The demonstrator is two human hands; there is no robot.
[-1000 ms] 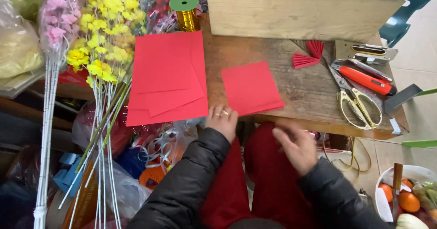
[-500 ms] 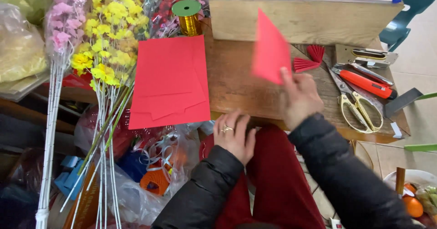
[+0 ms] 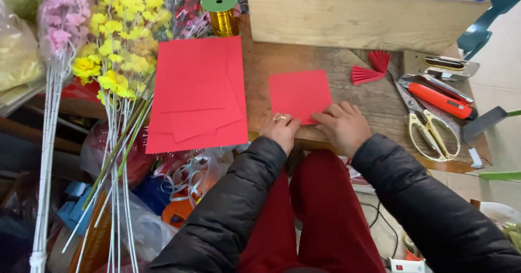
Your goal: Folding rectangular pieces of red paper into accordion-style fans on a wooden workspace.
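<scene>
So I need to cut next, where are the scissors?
The scissors lie at the table's right end, beside the orange knife, right of the right hand.

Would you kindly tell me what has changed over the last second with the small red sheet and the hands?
The right hand had lifted the small red sheet upright; it now lies flat on the wooden table again, both hands pressing its near edge, left hand included. The red paper stack, scissors and folded fans stayed put.

- The small red sheet under my hands is matt, smooth paper.
- My surface is rough, worn wood.
- The scissors look like glossy metal.
- My sleeves are dark cloth with a slight sheen.
</scene>
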